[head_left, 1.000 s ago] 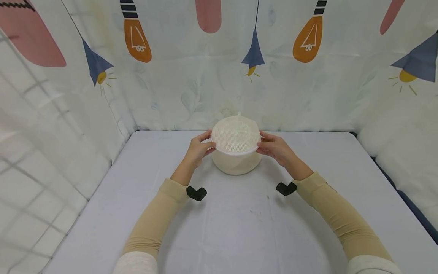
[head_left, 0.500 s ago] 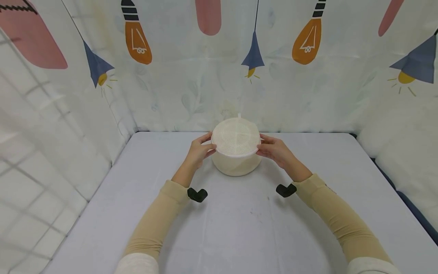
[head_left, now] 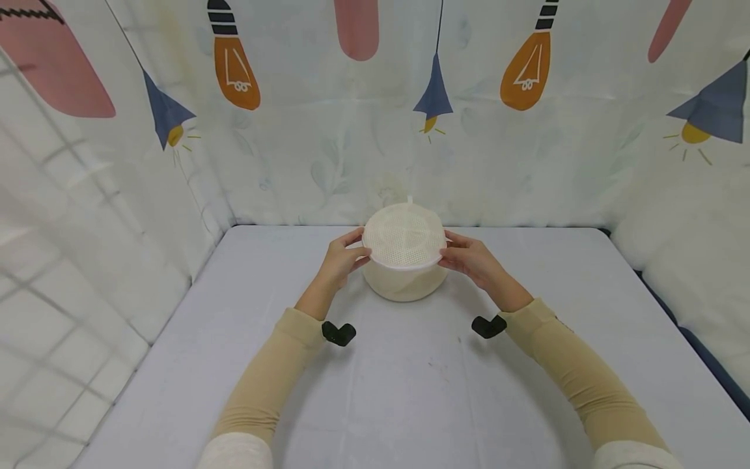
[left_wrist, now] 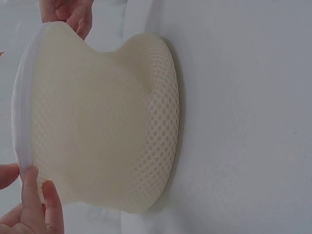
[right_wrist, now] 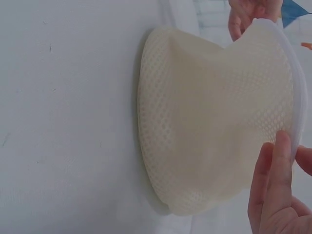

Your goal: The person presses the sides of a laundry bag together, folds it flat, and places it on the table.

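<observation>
A cream mesh laundry bag (head_left: 405, 236), round and drum-shaped with a white band along its top edge, stands on the table near the back. Its flat top tilts toward me and a small tab sticks up at the far side. On the left, my left hand (head_left: 344, 257) pinches the top edge between thumb and fingers. Opposite it, the same edge is pinched by my right hand (head_left: 473, 259). Both wrist views show the soft side wall (left_wrist: 97, 117) sagging inward below the band, while the coarser mesh base (right_wrist: 155, 112) meets the tabletop.
The white-covered table (head_left: 404, 391) reaches back to a patterned curtain (head_left: 351, 143) printed with lamps and bulbs. A pale sheet with grid-like shadows (head_left: 58, 293) hangs along the left edge. Black wrist pieces (head_left: 338, 334) jut inward from both sleeves.
</observation>
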Tool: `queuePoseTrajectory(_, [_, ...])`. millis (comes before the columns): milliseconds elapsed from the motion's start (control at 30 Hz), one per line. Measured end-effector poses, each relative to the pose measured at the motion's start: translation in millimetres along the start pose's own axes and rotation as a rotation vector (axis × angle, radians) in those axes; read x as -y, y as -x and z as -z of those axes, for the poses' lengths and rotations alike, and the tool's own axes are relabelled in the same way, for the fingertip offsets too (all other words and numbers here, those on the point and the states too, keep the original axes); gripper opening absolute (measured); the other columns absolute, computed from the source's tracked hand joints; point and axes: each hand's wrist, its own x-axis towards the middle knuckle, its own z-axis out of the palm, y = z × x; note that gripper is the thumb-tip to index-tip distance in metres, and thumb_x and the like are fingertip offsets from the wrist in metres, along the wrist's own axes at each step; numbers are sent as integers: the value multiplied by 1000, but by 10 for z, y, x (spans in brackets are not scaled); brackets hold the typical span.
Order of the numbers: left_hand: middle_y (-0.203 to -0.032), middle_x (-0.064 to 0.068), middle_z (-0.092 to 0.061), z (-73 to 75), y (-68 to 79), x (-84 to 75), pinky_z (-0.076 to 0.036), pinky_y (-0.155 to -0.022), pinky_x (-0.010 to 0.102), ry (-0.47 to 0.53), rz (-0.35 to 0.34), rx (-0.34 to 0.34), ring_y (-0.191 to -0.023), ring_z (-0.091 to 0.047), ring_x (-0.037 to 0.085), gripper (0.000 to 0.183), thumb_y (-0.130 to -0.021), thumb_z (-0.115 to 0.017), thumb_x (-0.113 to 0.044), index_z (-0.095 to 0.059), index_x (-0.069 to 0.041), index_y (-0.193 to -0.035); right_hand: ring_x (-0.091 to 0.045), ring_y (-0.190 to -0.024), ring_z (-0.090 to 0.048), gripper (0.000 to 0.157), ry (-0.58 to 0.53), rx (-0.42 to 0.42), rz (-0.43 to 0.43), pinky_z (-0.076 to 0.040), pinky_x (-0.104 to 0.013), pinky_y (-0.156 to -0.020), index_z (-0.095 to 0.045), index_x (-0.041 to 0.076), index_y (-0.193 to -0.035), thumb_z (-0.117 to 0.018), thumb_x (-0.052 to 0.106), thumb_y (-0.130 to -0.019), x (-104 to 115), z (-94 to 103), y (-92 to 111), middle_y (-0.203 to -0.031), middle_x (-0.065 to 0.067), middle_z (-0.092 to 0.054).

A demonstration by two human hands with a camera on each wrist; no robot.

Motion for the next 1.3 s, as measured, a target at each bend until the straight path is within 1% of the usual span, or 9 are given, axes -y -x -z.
queuePoseTrajectory(133, [-135, 6, -42, 6, -15, 11, -49, -82, 26, 4, 0, 1, -110, -52, 20, 61, -84, -60, 6, -43, -11, -140, -13, -83, -63, 60, -9, -2, -8, -51, -28, -79, -34, 10, -145, -57, -1, -90, -15, 1, -14, -120, -15, -47])
queuePoseTrajectory(167, [-135, 7, -41, 1, 2, -10, -49, -83, 27, 5, 7, 6, -111, -51, 20, 62, -84, -60, 6, -42, -11, -141, -13, -83, -63, 60, -13, -3, -11, -51, -27, -79, -34, 10, -145, -57, -1, -90, -19, 1, -18, -121, -15, -46])
queuePoseTrajectory(333, [-135, 7, -41, 2, -20, 16, -49, -84, 27, 2, 10, 6, -111, -51, 21, 62, -84, -60, 7, -42, -11, -141, -13, -82, -63, 60, -31, 0, -12, -51, -27, -78, -33, 9, -145, -56, -3, -90, -38, 5, -38, -123, -16, -45])
queuePoseTrajectory(400, [-134, 7, -42, 7, -45, 47, -49, -83, 27, 0, 4, 0, -110, -52, 20, 62, -84, -60, 7, -43, -12, -140, -12, -82, -63, 60, -31, 3, -10, -51, -27, -78, -33, 8, -145, -56, -3, -90, -43, 8, -45, -123, -16, -45])
queuePoseTrajectory(733, [-134, 7, -42, -6, -57, 59, -49, -83, 27, -2, 6, -12, -110, -52, 20, 62, -84, -60, 7, -43, -11, -140, -12, -83, -62, 60, -19, 16, 1, -51, -27, -79, -30, 7, -146, -54, -3, -91, -62, 25, -54, -125, -17, -44])
queuePoseTrajectory(1033, [-134, 8, -43, -2, -68, 89, -49, -83, 28, 2, 9, -14, -110, -52, 21, 63, -83, -60, 9, -43, -11, -140, -12, -83, -63, 61, -68, 12, -2, -51, -27, -78, -31, 7, -145, -54, -5, -90, -106, 30, -87, -126, -18, -43])
queuePoseTrajectory(1300, [-134, 8, -43, -3, -88, 117, -50, -82, 27, 3, 14, -22, -106, -53, 21, 63, -82, -60, 10, -44, -10, -139, -13, -83, -62, 62, -54, 15, 8, -51, -28, -79, -31, 7, -145, -55, -4, -90, -131, 31, -99, -125, -18, -43])
